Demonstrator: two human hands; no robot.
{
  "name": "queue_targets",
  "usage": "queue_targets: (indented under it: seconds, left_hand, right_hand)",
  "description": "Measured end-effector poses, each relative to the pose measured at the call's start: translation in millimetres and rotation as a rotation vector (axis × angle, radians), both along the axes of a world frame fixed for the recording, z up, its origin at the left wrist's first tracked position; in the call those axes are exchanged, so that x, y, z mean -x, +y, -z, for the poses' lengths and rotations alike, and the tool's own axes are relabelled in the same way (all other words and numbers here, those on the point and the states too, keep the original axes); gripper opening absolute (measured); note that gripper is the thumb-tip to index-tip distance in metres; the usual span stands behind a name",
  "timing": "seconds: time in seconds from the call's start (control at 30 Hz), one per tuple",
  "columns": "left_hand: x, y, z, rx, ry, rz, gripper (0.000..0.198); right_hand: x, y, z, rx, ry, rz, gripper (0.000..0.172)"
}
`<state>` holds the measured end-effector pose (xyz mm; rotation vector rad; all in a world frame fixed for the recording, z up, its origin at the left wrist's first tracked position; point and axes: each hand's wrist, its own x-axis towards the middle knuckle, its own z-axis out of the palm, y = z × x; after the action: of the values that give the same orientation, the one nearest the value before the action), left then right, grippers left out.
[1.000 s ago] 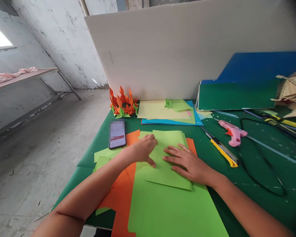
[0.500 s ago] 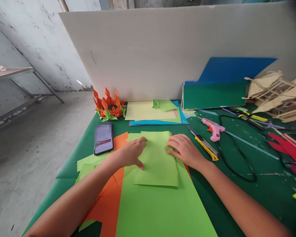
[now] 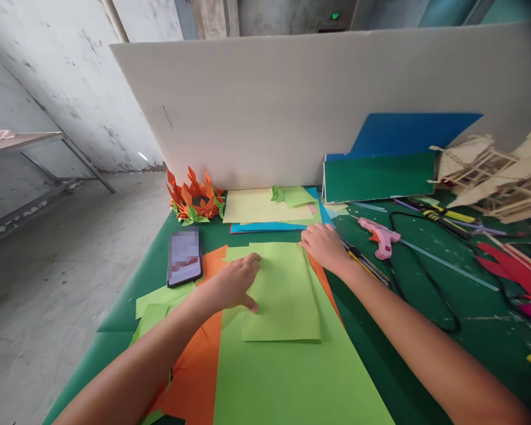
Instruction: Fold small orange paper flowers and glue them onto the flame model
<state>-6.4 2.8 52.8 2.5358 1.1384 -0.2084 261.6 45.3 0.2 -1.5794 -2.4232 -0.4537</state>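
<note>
A folded light-green paper sheet (image 3: 283, 301) lies on a larger green sheet (image 3: 292, 378), its fold along the right side. My left hand (image 3: 236, 284) rests at its left edge, thumb and fingers spread apart, fingertips on the paper. At the top right corner, my right hand (image 3: 325, 247) has its fingers curled together against the folded sheet; the thumb is hidden. Orange paper (image 3: 194, 372) shows beneath the green sheets on the left, and a narrow strip of it on the right.
Left are a phone (image 3: 184, 257), green scraps (image 3: 153, 319) and an orange paper crown-like ring (image 3: 194, 198). Behind lie stacked coloured papers (image 3: 252, 206). On the right are a utility knife (image 3: 367, 267), a pink glue gun (image 3: 383, 239) with black cord, and a wooden stick model (image 3: 495, 174).
My right hand has moved up along the folded sheet's right side to its top corner. My left hand stays on the left edge. The view has tilted slightly upward.
</note>
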Motion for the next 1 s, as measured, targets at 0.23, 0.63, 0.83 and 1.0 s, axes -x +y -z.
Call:
queue_targets:
  seconds: [0.23, 0.63, 0.83, 1.0]
  left_hand:
    - [2.9, -0.8, 5.0, -0.055, -0.03, 0.012, 0.081]
    - [-0.6, -2.9, -0.8, -0.077, 0.001, -0.005, 0.079]
    - [3.2, -8.0, -6.7, -0.009, -0.021, 0.117, 0.08]
    - [-11.5, -23.9, -7.3, 0.176, -0.191, 0.515, 0.066]
  right_hand:
    - [-1.5, -34.0, -6.7, 0.056, 0.014, -0.088, 0.022]
    - [-0.2, -117.5, -21.3, 0.692, 0.318, -0.471, 0.044]
    - [-3.8, -107.2, -15.6, 0.621, 0.414, -0.467, 0.048]
    - [-39.0, -90.4, -15.9, 0.087, 0.417, -0.008, 0.032]
